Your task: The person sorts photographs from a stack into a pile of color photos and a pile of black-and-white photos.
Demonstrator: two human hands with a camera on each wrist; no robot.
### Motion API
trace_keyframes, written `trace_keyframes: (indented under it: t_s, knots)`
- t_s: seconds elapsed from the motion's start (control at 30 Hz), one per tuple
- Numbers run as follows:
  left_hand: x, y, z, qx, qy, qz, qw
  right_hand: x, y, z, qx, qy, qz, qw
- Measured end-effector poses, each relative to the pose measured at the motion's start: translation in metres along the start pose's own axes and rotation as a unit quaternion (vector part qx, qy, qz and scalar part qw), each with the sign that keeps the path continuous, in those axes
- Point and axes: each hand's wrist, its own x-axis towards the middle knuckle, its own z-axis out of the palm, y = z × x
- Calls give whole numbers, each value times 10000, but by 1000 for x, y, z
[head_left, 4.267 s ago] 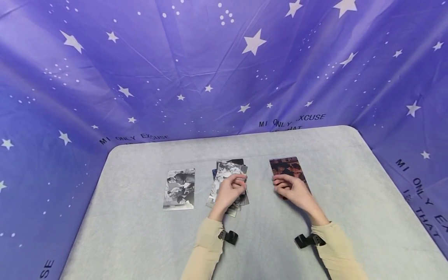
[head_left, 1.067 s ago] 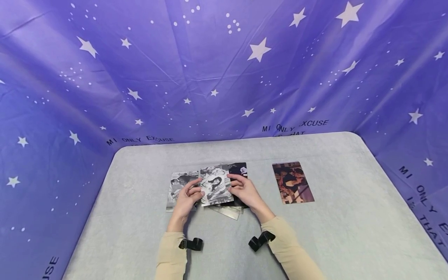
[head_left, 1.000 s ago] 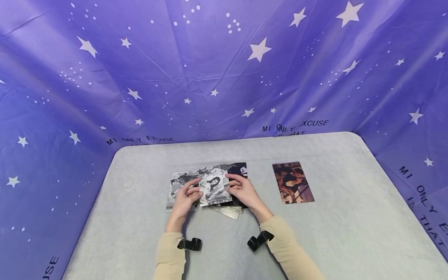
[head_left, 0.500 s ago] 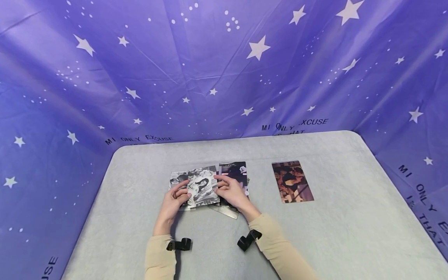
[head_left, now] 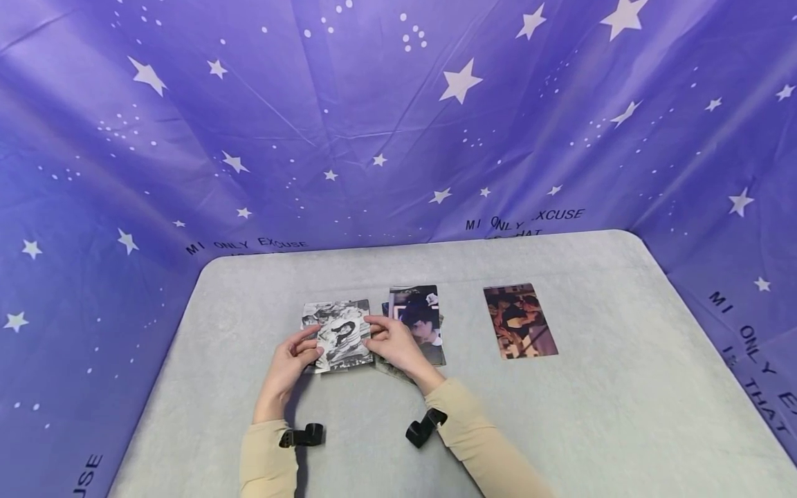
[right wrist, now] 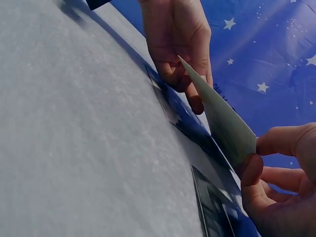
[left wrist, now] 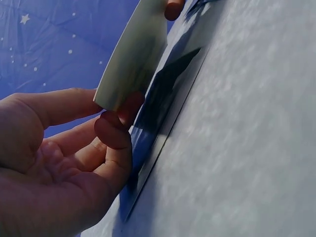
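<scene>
A black-and-white photo print is held tilted between both hands, just above the table. My left hand pinches its left edge between thumb and fingers; my right hand pinches the right edge. In the left wrist view the pale back of the print rises off the surface in the left hand. The right wrist view has the right hand at the near end of the same print. Beneath it, another black-and-white photo lies flat, mostly covered.
A loose stack of photos lies just right of the held print, partly behind the right hand. Farther right is a reddish-brown photo. The grey table is bordered by a purple star-patterned curtain.
Since 4.3 s ago the top black-and-white print has left the middle stack, exposing a darker photo. Both hands have carried it leftwards, over the photo on the left.
</scene>
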Motion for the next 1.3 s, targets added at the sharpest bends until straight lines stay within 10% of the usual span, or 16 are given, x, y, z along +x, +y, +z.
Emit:
trace_keyframes:
  t_s: [0.73, 1.3]
  knots:
    - [1, 2, -30, 1262, 272, 213, 9914, 15, 3, 35, -1268, -111, -132, 9918]
    - [7, 13, -29, 2494, 238, 259, 9678, 15, 0, 36, -1712, -411, -145, 9843]
